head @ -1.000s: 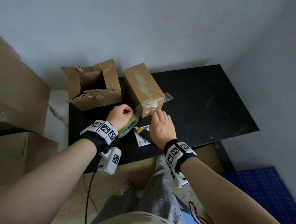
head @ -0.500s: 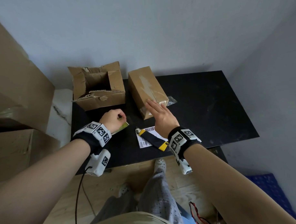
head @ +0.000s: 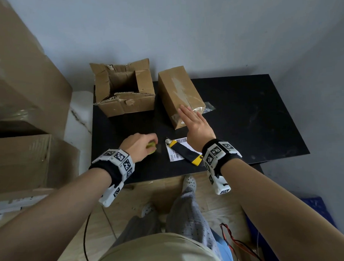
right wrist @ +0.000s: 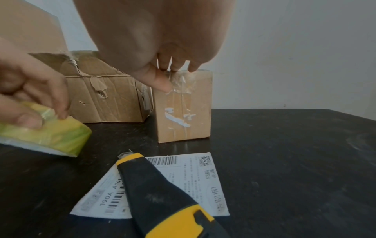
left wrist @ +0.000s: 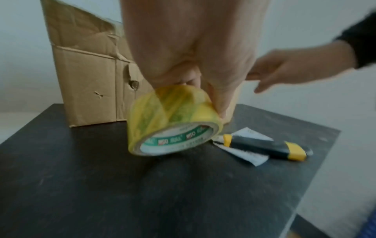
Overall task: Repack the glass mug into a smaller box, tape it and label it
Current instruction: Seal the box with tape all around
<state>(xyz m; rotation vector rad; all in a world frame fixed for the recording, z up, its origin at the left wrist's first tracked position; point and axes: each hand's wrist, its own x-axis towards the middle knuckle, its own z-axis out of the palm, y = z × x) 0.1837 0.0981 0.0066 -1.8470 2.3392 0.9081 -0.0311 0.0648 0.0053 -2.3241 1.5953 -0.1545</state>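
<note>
Left hand [head: 137, 145] curled round the yellow-green tape roll [left wrist: 173, 120], roll tilted with its lower rim touching the black table [head: 244, 116] near the front edge. Right hand [head: 196, 125] flat and spread, fingers straight, fingertips [right wrist: 160, 82] pressing clear tape onto the near top edge of the small closed box [head: 180, 95]. Glass mug not visible anywhere. Box lying lengthwise toward the back wall, just beside the torn open box [head: 125, 91] at the table's left rear corner. Shipping label [right wrist: 183, 180] flat between the hands, utility knife [head: 185, 152] laid across it, handle reaching the front edge. Broad bare tabletop right of the small box, out to the right and far edges
</note>
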